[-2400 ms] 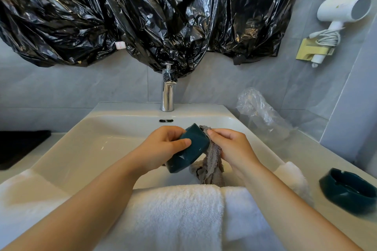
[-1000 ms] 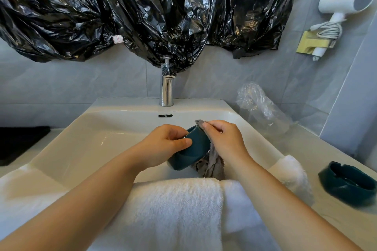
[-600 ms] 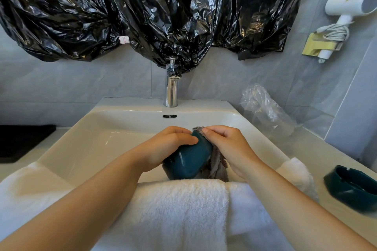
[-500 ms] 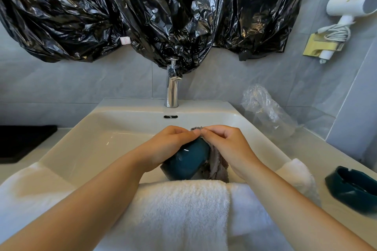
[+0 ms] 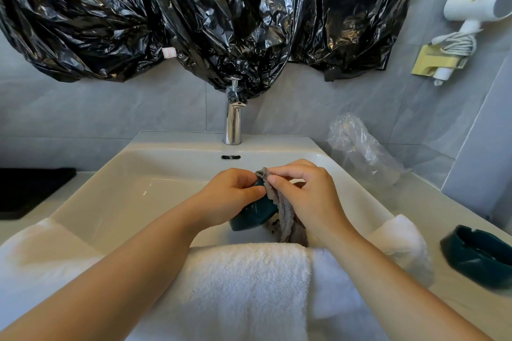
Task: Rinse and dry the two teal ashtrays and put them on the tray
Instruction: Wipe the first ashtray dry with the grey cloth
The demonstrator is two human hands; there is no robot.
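Snugly, left hand (image 5: pixel 230 196) grip around teal ashtray (image 5: pixel 253 217), right hand (image 5: pixel 311 198) grip tight on grey cloth (image 5: pixel 286 220).

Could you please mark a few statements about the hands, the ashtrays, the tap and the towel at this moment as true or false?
1. The left hand holds a teal ashtray over the sink. True.
2. The right hand is empty. False: it pinches a grey cloth against that ashtray.
3. The second ashtray lies in the basin. False: it sits on the counter to the right of the sink.
4. No stream of water shows under the tap. True.
5. A white towel is draped over the sink's front rim. True.
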